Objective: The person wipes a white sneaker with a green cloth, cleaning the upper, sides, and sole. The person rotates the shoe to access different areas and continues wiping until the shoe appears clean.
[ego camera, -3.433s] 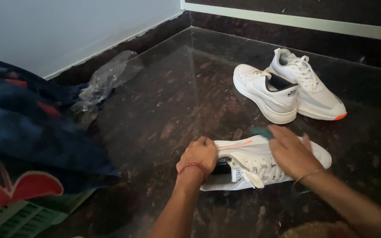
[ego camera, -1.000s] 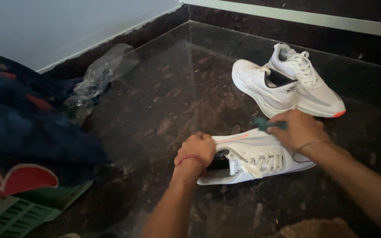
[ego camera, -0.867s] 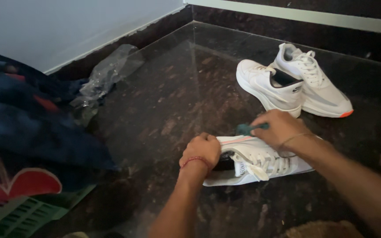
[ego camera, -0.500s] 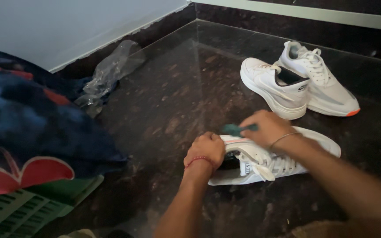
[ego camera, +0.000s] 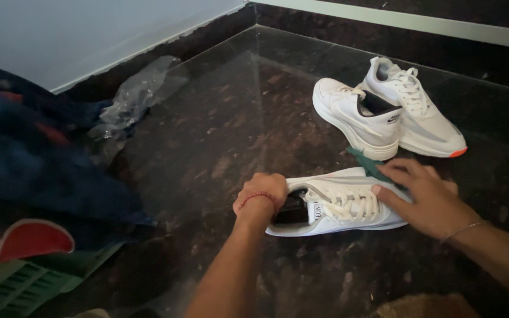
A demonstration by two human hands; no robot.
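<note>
Left hand (ego camera: 262, 194) is gripping the heel of a white sneaker (ego camera: 340, 203) lying on the dark floor (ego camera: 219, 135); right hand (ego camera: 428, 197), fingers spread, is pressing a green cloth (ego camera: 367, 162) on its toe.

From the shoe (ego camera: 349, 203) under both hands, the dark stone floor (ego camera: 225, 135) lies open toward 10 and 11 o'clock, up to the corner. At 1 o'clock two white sneakers (ego camera: 384, 115) block the way, just beyond a green cloth (ego camera: 365, 162). At 9 o'clock sit crumpled plastic (ego camera: 139, 97) and a dark patterned bundle (ego camera: 36, 171).
</note>
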